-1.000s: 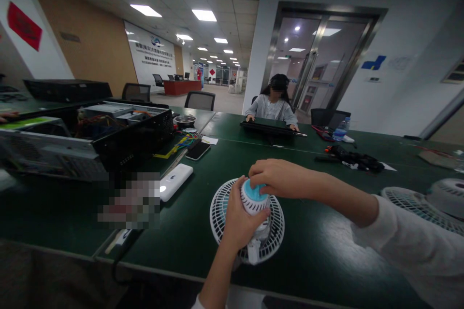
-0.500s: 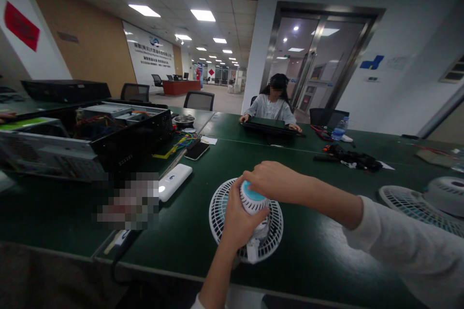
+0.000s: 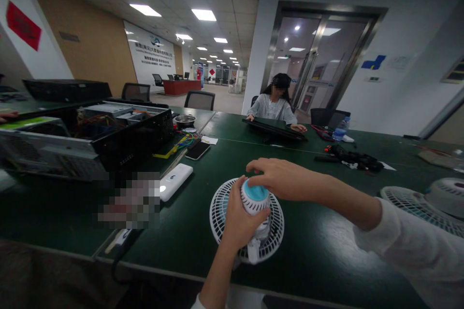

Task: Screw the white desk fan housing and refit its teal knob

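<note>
Honestly not much is legible: the far wall sign (image 3: 150, 53) has Chinese lettering (way too tiny to read), and the white power bank (image 3: 176, 182) has a small blue mark.

Your small fan (image 3: 226, 212) has a white wire grille, patterned in concentric rings crossed by radial spokes. Its hub shows a light-blue cap (image 3: 255, 191) above a white band of ribbed stripes (image 3: 253, 206). Your sleeve (image 3: 406, 251) is plain white. The table (image 3: 319, 270) is dark green, with a thin pale seam running across it. Near you lies a white power bank (image 3: 176, 182). Farther off you'll see a tangle of yellow and blue wires (image 3: 180, 147), a red desk (image 3: 181, 87), a red diamond sign (image 3: 23, 32) and a blue wall logo (image 3: 373, 62).
</note>
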`<state>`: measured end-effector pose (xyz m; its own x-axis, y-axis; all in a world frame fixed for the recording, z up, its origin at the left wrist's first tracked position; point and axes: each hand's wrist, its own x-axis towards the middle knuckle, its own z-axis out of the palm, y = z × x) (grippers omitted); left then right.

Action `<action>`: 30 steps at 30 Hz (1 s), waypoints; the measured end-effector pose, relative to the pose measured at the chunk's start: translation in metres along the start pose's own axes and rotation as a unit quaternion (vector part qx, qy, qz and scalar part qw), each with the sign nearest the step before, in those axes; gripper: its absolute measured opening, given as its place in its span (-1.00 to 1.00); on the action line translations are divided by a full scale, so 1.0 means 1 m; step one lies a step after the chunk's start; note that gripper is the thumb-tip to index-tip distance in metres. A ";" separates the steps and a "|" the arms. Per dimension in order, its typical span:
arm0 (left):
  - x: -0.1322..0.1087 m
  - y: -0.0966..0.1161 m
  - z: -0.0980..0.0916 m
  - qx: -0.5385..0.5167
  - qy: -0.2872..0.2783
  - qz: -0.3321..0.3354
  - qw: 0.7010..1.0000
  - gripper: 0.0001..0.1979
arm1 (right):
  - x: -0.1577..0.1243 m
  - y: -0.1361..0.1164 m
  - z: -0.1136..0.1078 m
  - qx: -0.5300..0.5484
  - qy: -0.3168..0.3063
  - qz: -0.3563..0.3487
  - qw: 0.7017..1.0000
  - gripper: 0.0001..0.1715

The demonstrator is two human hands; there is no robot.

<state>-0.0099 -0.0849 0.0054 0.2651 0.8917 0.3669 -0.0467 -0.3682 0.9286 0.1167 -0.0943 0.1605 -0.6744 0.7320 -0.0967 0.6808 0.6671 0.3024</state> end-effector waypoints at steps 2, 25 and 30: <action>0.000 -0.001 0.000 -0.004 -0.002 -0.003 1.000 -0.24 | -0.001 0.002 -0.001 0.001 -0.009 -0.006 1.000 -0.68; 0.000 0.003 0.001 0.000 0.000 0.010 1.000 -0.26 | 0.012 -0.011 -0.010 -0.004 -0.047 0.038 0.998 -0.76; -0.001 0.006 0.001 0.012 -0.005 -0.002 1.000 -0.26 | 0.013 -0.014 -0.011 -0.003 -0.072 0.083 0.994 -0.77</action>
<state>-0.0098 -0.0879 0.0108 0.2740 0.8908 0.3626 -0.0232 -0.3708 0.9284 0.0951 -0.0957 0.1652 -0.5054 0.8440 -0.1796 0.7768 0.5356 0.3311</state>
